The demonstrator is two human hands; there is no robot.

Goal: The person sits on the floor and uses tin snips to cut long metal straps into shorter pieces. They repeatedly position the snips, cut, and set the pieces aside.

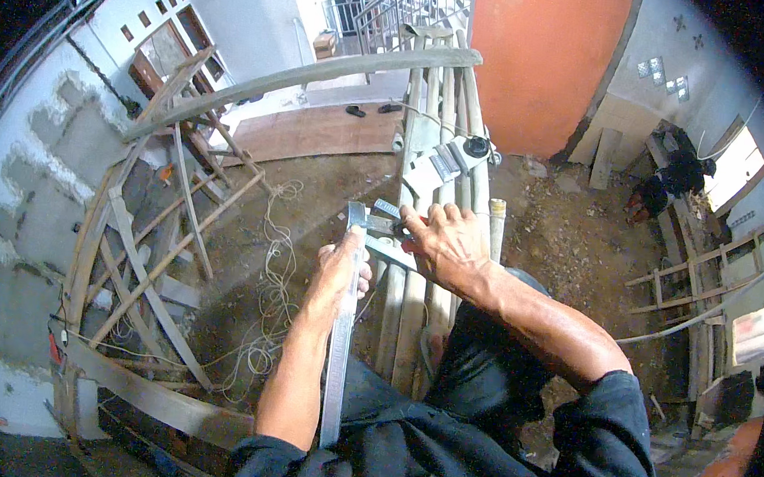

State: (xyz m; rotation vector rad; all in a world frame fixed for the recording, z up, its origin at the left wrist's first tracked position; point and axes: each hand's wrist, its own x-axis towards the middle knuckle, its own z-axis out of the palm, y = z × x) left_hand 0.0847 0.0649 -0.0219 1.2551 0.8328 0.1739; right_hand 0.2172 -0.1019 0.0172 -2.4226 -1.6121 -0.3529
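Both our hands meet on the metal strip [342, 327]: the left hand [339, 271] wraps its upper length, the right hand [444, 238] closes on red-handled pliers [398, 233] at its top end.

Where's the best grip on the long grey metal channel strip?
Probably mid-length on the long grey metal channel strip, just below the left hand, wrapping its narrow width from the person's left. It runs straight toward the body; the right hand and tool occupy its top end.
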